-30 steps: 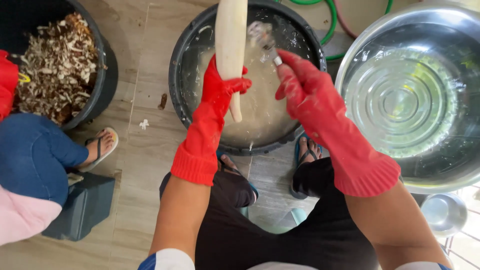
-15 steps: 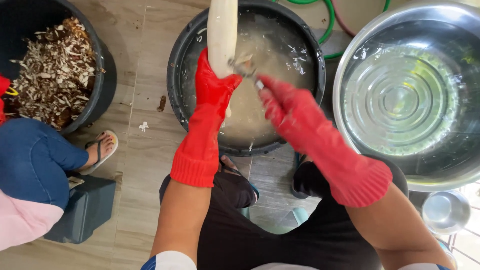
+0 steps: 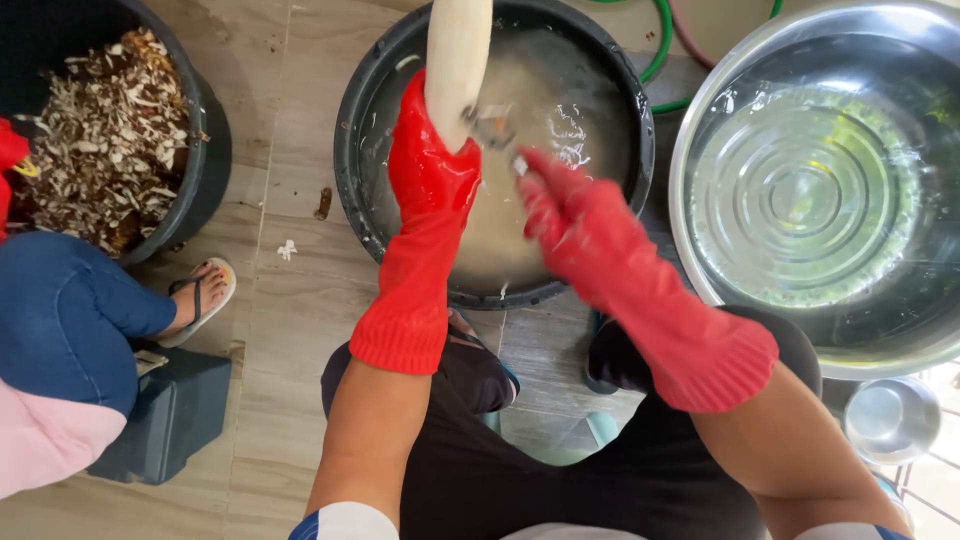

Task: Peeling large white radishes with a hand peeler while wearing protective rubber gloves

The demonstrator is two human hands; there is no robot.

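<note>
Right hand (image 3: pixel 560 205) blurred — seemingly a peeler (image 3: pixel 492 128); white root (image 3: pixel 458 60) cut off.

Left hand (image 3: pixel 432 150) gripping a long peeled root (image 3: pixel 458 55) over a water-filled tub (image 3: pixel 400 60); right hand (image 3: pixel 570 205) just right of it, pressing a peeler (image 3: pixel 492 128) against the root; to the right of the tub, a large metal basin (image 3: pixel 700 150), a small metal bowl (image 3: pixel 892 418) nearer; far left, a bin of peelings (image 3: pixel 210 150), another person's knee (image 3: pixel 70 310) and sandalled foot (image 3: pixel 200 295) in front of it.
</note>
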